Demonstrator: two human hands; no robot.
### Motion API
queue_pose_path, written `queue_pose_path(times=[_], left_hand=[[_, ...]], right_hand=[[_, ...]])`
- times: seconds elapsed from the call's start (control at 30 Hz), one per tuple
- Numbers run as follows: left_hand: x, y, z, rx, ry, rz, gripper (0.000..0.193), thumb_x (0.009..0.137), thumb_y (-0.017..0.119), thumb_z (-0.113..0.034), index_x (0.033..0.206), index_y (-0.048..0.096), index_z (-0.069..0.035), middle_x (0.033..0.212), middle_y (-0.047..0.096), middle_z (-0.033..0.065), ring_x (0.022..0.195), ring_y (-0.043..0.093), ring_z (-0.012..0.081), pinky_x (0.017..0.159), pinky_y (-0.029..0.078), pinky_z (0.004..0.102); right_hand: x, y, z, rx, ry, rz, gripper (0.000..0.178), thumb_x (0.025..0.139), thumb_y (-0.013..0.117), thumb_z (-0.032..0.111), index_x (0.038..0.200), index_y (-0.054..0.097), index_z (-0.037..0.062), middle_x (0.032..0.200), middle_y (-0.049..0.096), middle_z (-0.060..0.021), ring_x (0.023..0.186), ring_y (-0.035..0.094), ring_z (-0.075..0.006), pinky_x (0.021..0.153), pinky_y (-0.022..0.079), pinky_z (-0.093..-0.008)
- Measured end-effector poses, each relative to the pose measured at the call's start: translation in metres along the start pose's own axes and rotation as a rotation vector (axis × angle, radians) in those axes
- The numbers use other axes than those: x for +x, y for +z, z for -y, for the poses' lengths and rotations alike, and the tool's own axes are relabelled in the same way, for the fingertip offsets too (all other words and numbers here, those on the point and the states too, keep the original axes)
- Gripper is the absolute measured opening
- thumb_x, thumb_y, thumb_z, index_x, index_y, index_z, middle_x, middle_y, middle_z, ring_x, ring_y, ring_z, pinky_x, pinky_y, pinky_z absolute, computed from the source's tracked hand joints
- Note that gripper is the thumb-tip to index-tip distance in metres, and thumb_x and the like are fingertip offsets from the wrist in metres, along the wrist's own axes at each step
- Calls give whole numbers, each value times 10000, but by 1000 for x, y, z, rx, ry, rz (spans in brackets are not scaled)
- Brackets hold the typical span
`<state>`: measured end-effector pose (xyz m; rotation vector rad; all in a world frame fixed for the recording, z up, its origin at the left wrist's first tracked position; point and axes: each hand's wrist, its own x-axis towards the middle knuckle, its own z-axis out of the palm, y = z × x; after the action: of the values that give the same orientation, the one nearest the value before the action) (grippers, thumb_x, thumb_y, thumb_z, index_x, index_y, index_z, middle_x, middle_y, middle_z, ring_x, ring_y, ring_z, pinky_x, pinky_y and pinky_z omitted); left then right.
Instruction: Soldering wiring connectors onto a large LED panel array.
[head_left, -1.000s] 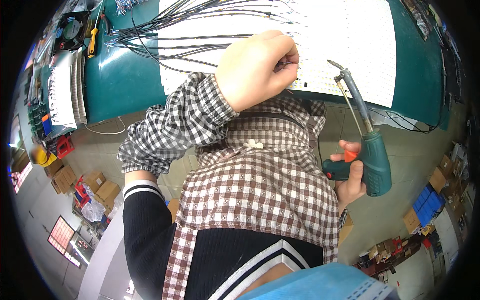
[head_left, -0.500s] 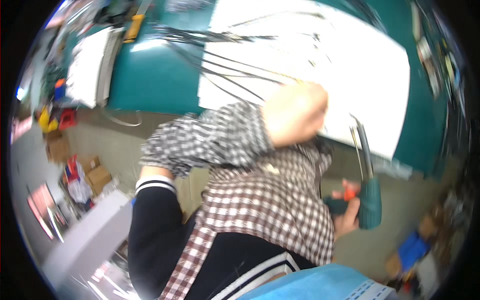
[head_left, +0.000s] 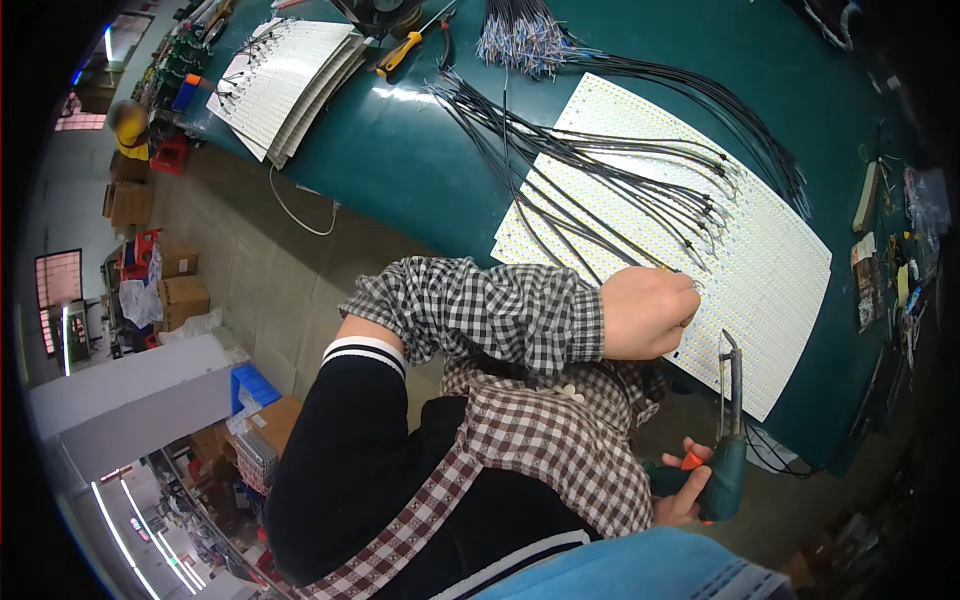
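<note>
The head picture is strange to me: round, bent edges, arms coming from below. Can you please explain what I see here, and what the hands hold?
A camera worn on a person's head looks down, and its wide lens bends the straight edges. No machine works here: two bare hands do. The left hand, in a checked sleeve, rests closed on the near part of a white panel dotted with tiny parts, where thin dark wires end. The right hand, lower and off the green table, grips a green soldering gun, tip up. Further away lie a stack of white panels and yellow-handled pliers.
</note>
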<state>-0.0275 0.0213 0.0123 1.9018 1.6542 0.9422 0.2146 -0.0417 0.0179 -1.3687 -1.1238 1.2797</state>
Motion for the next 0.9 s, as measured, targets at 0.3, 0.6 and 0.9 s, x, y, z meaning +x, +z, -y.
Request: queue_pose_path(times=[0.3,0.6,0.9], left_hand=[[-6,3,-4,-26,6,-21,100,696,590,-119,750,522,-68,751,528,89,703,560,295,579,450,400],[-7,4,-4,4,-21,4,106,706,595,-137,761,531,-73,748,534,112,684,559,312,571,452,398],[4,3,2,-22,19,88,83,708,623,-45,759,557,-43,713,546,57,591,573,166,518,447,270]], right_hand=[[-4,-4,2,-24,14,-12,375,909,483,273,1084,492,-59,996,578,-210,709,604,-209,592,526,-277],[-12,-16,5,-48,154,3,330,904,462,205,1070,525,-74,999,611,-199,676,616,-210,564,520,-277],[-11,-9,-5,120,14,31,376,855,583,162,1097,504,-113,944,589,-200,824,619,-301,605,562,-340]])
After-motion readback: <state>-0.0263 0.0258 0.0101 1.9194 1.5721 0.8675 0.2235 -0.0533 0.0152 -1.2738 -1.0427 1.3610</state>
